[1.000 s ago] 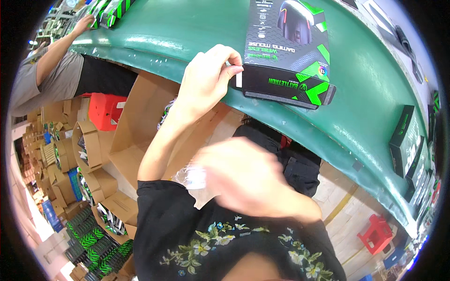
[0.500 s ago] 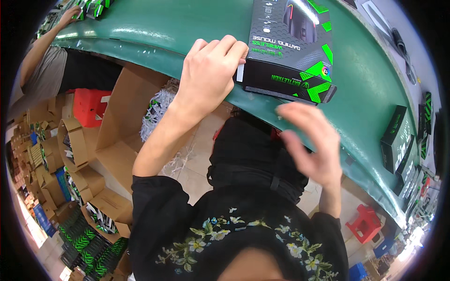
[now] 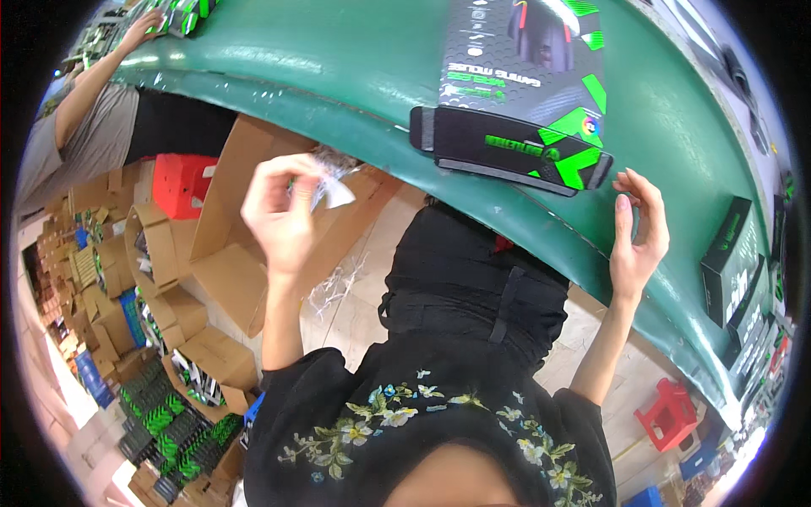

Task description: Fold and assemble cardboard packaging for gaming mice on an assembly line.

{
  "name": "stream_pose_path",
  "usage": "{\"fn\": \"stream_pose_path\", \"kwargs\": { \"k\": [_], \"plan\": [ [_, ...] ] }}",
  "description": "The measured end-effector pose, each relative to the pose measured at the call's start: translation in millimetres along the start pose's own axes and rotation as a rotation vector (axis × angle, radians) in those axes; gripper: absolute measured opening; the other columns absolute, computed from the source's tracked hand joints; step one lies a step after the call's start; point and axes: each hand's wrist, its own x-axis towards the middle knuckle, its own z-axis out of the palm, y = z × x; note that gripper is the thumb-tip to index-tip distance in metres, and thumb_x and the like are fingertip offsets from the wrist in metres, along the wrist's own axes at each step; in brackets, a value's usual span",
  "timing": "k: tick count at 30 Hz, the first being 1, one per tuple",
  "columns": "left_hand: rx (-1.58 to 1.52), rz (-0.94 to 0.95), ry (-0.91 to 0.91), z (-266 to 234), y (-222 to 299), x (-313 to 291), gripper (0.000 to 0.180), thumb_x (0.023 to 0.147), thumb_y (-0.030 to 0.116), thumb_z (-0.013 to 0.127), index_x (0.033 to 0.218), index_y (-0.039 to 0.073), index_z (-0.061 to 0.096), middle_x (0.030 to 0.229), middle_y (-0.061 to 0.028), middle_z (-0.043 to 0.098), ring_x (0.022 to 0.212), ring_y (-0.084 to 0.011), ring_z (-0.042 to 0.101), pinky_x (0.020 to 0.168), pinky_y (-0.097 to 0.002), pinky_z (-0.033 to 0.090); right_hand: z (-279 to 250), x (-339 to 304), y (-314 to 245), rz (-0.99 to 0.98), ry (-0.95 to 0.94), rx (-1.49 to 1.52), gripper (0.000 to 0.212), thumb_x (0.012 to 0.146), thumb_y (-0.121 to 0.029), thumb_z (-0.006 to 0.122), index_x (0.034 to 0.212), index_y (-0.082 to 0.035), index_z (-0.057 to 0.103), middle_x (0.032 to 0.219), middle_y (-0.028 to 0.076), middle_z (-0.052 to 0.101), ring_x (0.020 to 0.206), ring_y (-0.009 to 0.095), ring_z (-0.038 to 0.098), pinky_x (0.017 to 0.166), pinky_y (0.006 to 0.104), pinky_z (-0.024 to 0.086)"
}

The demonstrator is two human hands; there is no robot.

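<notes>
Head view: black-grey-green mouse box [image 3: 522, 95] lies on green table [image 3: 338, 68], upper ctr-right of frame, long axis approx. up-down, side flaps [image 3: 421, 131] out at its lower end. R hand [image 3: 640, 230], right of ctr, is nearer: thumb & fingers apart, nothing held, box up-left of it. L hand [image 3: 283, 211], left of ctr, pinches whitish scrap [image 3: 340, 193] over open carton [image 3: 239, 165], well apart from box.

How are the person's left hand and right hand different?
The left hand pinches a small white scrap, but the right hand is open, with nothing visible in it. The left hand shows over a large open cardboard box, while the right hand is beside a corner of the black-and-green box. Both hands are bare.
</notes>
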Motion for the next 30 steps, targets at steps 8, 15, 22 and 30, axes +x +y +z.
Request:
{"fn": "stream_pose_path", "kwargs": {
  "k": [8,15,22,30],
  "plan": [
    [1.049,-0.109,0.194,-132,-53,-14,0.015,0.088,0.016,0.071,0.093,0.003,0.073,0.087,-0.0093,0.069,0.076,-0.0191,0.065,0.072,-0.0307,0.051,-3,0,-13,-0.094,-0.03,-0.145,0.034,0.088,0.008,0.058,0.121,0.001,0.061,0.109,0.013,0.066,0.096,0.021,0.065,0.085,0.0319,0.049],
    [0.828,0.334,-0.146,-11,14,30,0.034,0.078,-0.002,0.074,0.11,0.007,0.069,0.104,-0.0094,0.063,0.088,-0.0202,0.064,0.078,-0.0309,0.051,0,24,-32,-0.197,-0.281,-0.419,0.052,0.084,0.007,0.055,0.133,-0.01,0.056,0.107,0.014,0.062,0.094,0.031,0.059,0.086,0.0382,0.046],
    [0.937,0.921,-0.641,75,24,78,0.057,0.07,0.005,0.068,0.124,0.022,0.067,0.083,-0.0007,0.061,0.069,-0.0164,0.056,0.068,-0.0293,0.046,-10,43,-24,-0.424,-0.321,-0.621,0.06,0.079,0.007,0.058,0.136,-0.014,0.056,0.096,0.01,0.061,0.083,0.026,0.056,0.08,0.0364,0.046],
    [0.531,0.629,-0.875,66,26,97,0.044,0.075,0.002,0.071,0.117,0.016,0.069,0.075,0.0029,0.066,0.064,-0.0138,0.059,0.064,-0.0259,0.044,-26,61,-9,-0.049,-0.622,0.135,0.038,0.083,-0.004,0.063,0.121,-0.007,0.067,0.079,0.006,0.06,0.074,0.014,0.053,0.076,0.0286,0.045]
  ]
}}
